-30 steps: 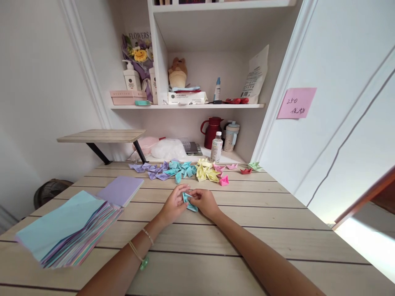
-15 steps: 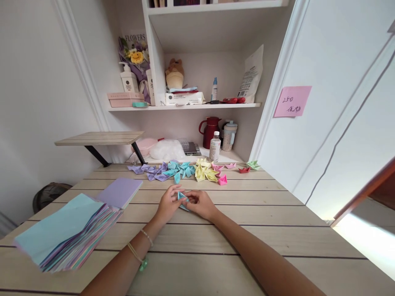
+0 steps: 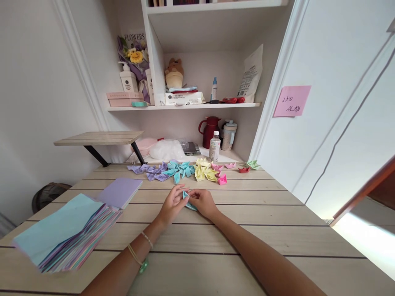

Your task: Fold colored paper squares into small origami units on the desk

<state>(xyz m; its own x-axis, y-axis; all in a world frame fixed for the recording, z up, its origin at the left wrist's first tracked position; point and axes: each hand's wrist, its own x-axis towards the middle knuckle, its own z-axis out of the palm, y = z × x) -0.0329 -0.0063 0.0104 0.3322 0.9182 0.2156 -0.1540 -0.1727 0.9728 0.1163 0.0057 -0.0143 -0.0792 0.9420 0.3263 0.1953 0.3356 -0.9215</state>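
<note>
A small light-blue folded paper [image 3: 190,205] is held between my two hands, low over the wooden table. My left hand [image 3: 173,204] pinches its left side, thumb in front and the other fingers curled behind. On the other side, my right hand [image 3: 202,202] grips it with thumb and fingertips. Part of the paper is hidden by my fingers. Beyond my hands lies a row of folded paper boats: purple ones [image 3: 157,172], blue ones [image 3: 180,169], yellow ones [image 3: 205,172], and pink [image 3: 222,179], red [image 3: 244,169] and green [image 3: 253,165] ones at the right.
To the left, a fanned stack of coloured paper [image 3: 61,228] lies beside a purple pile of sheets [image 3: 120,192]. A small raised shelf [image 3: 98,138] stands at the back left. Behind the boats are a bottle [image 3: 214,147], a red jug [image 3: 210,131] and a plastic bag [image 3: 168,149].
The blue paper has shifted slightly right and turned in my fingers, so a pointed end now stands up between my hands. My left hand has moved a little to the right with it.
</note>
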